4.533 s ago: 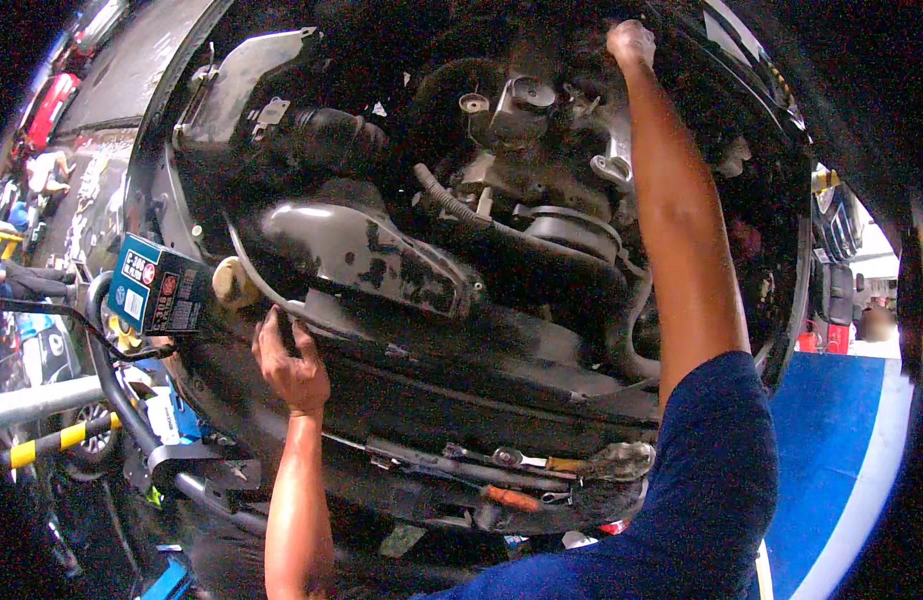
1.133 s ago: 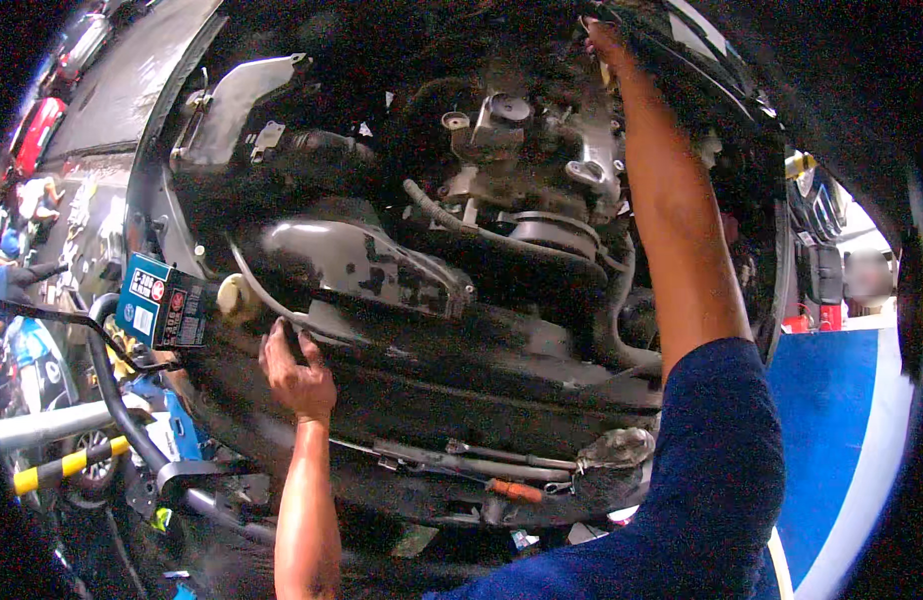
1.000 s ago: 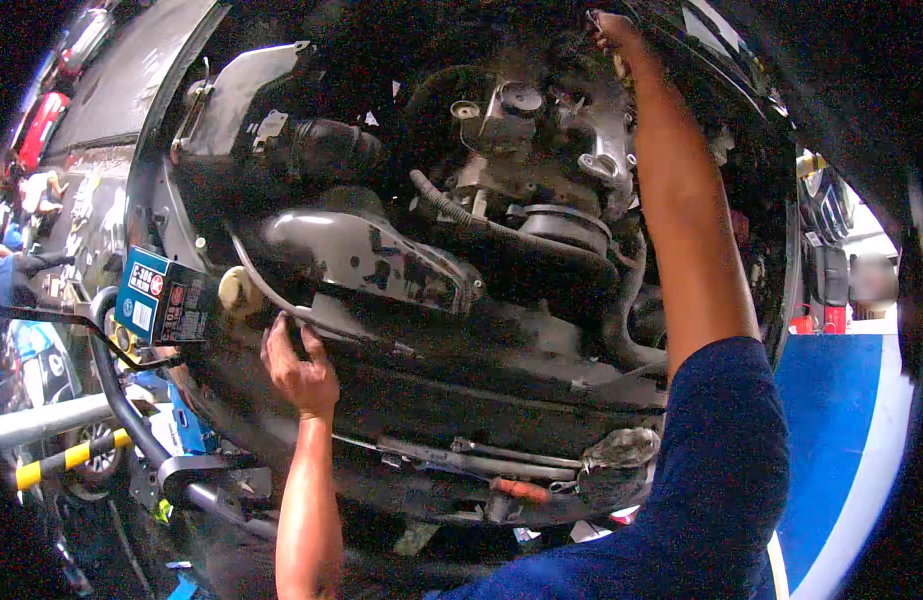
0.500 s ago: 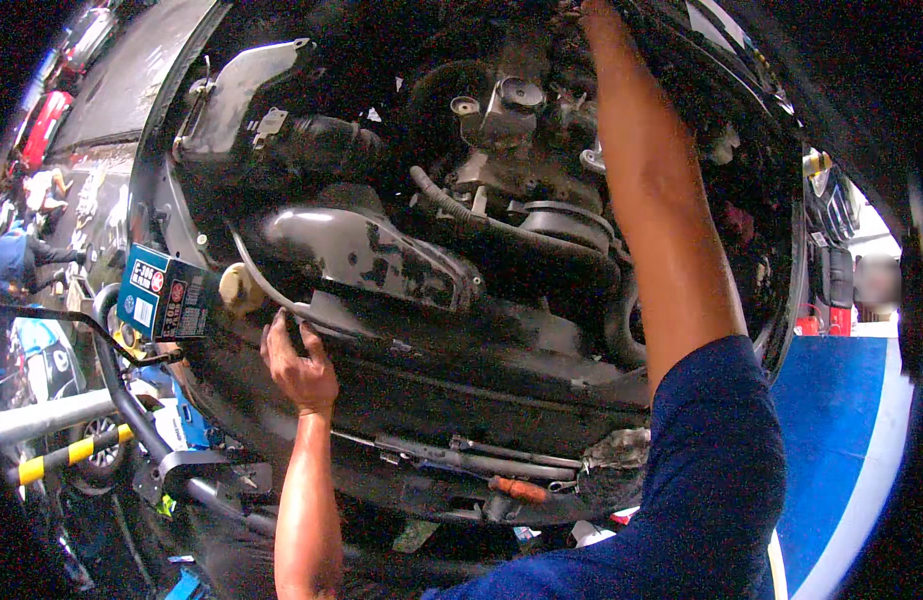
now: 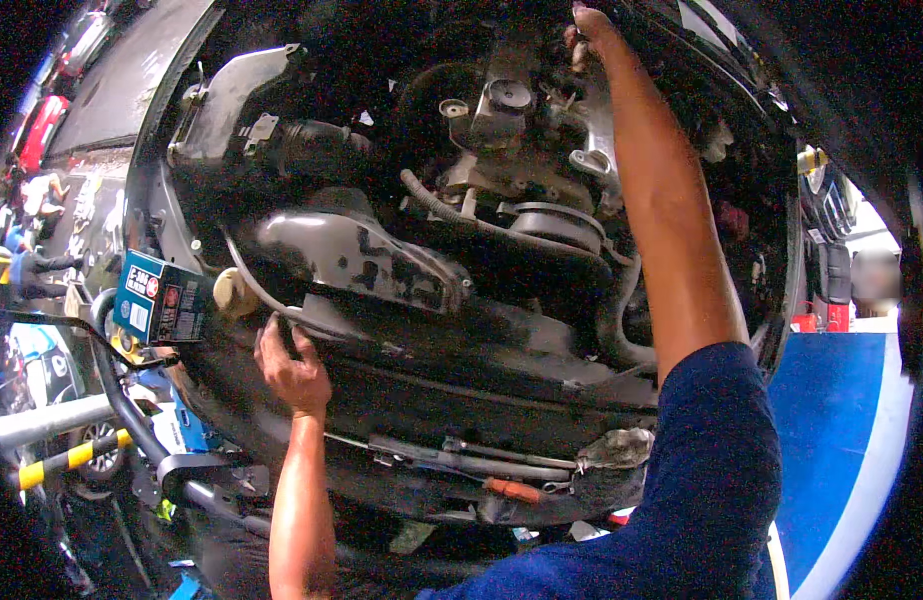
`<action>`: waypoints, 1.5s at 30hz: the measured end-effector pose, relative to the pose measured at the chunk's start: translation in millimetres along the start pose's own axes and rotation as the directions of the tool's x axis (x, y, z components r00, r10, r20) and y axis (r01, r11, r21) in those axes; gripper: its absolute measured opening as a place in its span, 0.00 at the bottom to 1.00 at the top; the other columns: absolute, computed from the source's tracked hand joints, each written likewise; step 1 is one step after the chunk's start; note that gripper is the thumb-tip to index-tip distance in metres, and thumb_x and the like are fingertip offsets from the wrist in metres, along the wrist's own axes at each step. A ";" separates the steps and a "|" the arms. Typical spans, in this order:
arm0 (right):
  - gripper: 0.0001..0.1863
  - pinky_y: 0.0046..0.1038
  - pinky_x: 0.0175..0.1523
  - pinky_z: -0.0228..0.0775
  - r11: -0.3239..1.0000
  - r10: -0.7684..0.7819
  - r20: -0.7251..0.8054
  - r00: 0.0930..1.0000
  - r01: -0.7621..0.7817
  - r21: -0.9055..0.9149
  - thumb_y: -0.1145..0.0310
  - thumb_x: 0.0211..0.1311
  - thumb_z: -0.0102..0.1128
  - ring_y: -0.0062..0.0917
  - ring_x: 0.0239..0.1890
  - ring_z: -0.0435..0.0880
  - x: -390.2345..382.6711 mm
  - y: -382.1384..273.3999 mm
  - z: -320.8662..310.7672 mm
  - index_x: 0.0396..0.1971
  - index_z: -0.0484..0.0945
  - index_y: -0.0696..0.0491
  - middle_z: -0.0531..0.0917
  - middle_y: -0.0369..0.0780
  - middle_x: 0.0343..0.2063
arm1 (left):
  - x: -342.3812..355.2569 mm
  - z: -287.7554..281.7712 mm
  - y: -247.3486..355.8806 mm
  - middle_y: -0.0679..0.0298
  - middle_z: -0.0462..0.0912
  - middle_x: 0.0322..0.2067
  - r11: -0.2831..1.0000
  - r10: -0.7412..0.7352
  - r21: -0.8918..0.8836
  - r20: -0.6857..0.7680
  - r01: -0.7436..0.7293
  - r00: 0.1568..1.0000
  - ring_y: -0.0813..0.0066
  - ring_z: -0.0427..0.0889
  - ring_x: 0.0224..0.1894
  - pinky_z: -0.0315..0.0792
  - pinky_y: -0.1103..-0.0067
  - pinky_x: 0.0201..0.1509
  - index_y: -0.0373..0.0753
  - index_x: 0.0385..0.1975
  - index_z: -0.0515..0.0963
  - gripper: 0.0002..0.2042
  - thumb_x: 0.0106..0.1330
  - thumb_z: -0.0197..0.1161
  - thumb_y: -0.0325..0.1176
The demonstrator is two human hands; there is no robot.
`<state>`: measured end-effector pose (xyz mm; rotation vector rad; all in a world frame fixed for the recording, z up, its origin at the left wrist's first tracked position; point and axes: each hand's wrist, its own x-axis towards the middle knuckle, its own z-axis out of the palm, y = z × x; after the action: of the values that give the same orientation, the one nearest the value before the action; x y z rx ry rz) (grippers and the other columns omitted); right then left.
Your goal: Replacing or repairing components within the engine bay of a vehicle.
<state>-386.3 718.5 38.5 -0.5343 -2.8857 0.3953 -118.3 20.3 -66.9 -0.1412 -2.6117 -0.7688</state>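
My left hand (image 5: 293, 368) rests at the front edge of a car's engine bay, fingers apart, fingertips against the dark panel (image 5: 342, 340) just below a thin curved hose (image 5: 252, 283). A pale yellowish round cap (image 5: 234, 292) sits just left of those fingers. My right arm stretches far across the engine (image 5: 522, 185). At the upper rim my right hand (image 5: 590, 34) has its fingers curled in; whatever lies between them is too dark and small to make out. A grey plastic duct (image 5: 352, 250) spans the bay between the two hands.
A dark blue-green box (image 5: 160, 298) stands on the left edge of the bay. An orange-handled tool (image 5: 514, 490) and a crumpled bag (image 5: 617, 450) lie along the front. A black bent bar (image 5: 142, 420) and a yellow-black striped pole (image 5: 74, 458) are at left. People work beyond.
The view has shifted slightly. More of my right hand shows at the top, its fingers curled. My left hand keeps its place beside the thin hose.
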 end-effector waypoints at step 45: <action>0.16 0.20 0.38 0.65 0.424 0.141 0.355 0.924 -0.381 0.822 0.57 0.73 0.55 0.13 0.31 0.70 -741.5 -215.5 -62.0 0.44 0.78 0.56 0.75 0.30 0.28 | -156.2 -161.5 164.6 0.50 0.77 0.48 0.804 0.582 -0.559 0.671 -0.202 0.459 0.46 0.76 0.52 0.72 0.61 0.57 0.38 0.56 0.72 0.20 0.63 0.63 0.27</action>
<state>239.0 262.2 65.8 -0.7383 -2.2312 1.9824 116.1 75.0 73.3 -1.5793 -2.9283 -1.2699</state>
